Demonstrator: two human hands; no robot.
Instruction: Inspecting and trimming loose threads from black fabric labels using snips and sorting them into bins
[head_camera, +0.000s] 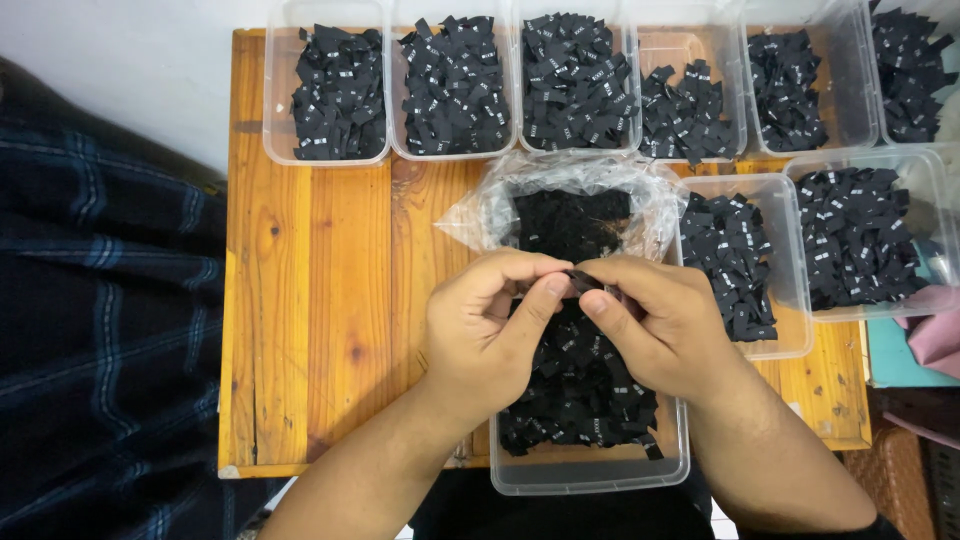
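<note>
Bare left hand (478, 330), bare right hand (668, 325), forearms unsleeved, no rings

Likely garment workshop, label-filled tubs (325, 95), wooden table (330, 300)

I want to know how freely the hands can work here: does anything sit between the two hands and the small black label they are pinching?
Nothing visible does. The left hand and right hand both already pinch the black label directly at their fingertips, above the clear tub of labels. The plastic bag lies behind, not between.
</note>
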